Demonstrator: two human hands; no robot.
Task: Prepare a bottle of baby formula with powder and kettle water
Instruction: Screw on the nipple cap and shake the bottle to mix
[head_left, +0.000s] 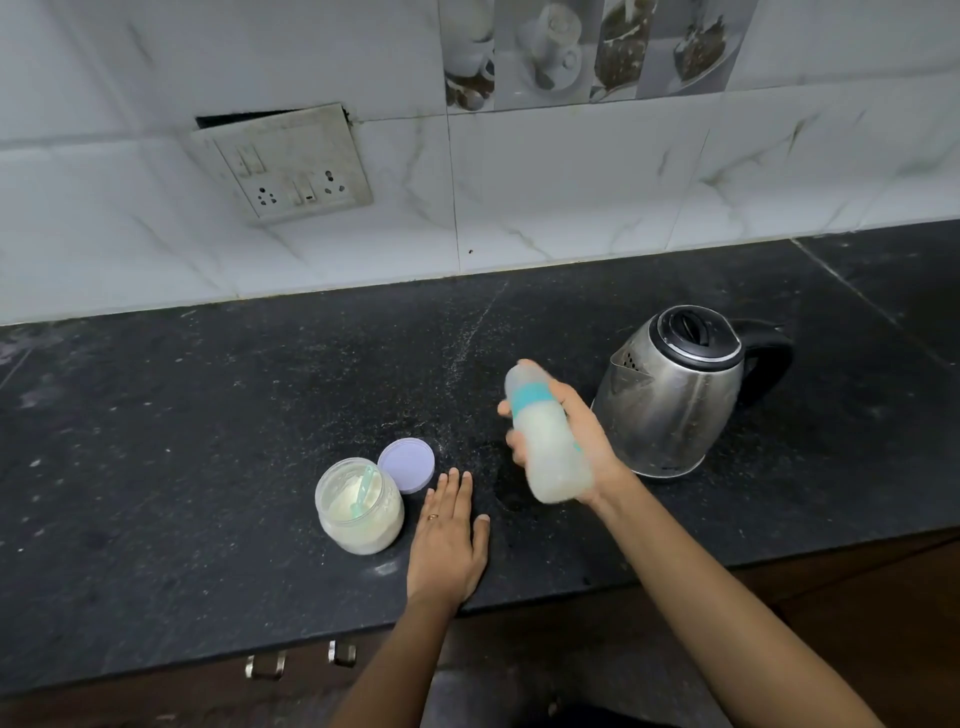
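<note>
Two hands of mine show over the black counter (208, 441), and only one carries anything. My right hand (589, 441) grips the baby bottle (548, 441) just left of the kettle (675, 395), with my fingers curled round its body. The bottle is off the counter and tilted, its capped top up and away from me and its base nearer my wrist. It looks blurred, with a teal ring (530, 397) below the cap and a pale milky fill in the body. My knuckles overlap the kettle's spout side in this view, and I cannot tell whether they touch it.

My left hand (449, 540) lies palm down on the counter further left of the kettle, fingers straight and pressed together, thumb spread to the side, holding nothing. A ring (432, 517) sits on one finger.

Further left of the kettle again stands the open powder jar (358, 512), just beside that hand. It holds pale powder, and a teal scoop (363, 491) leans inside. The lilac lid (406, 464) lies flat on the counter against the jar's far edge, on the kettle's side.

The steel kettle stands upright, its black lid down and its handle turned away from the bottle. On the tiled wall, well behind and left of the kettle, hangs a switch plate (291, 166), its top edge gaping from the tiles.
</note>
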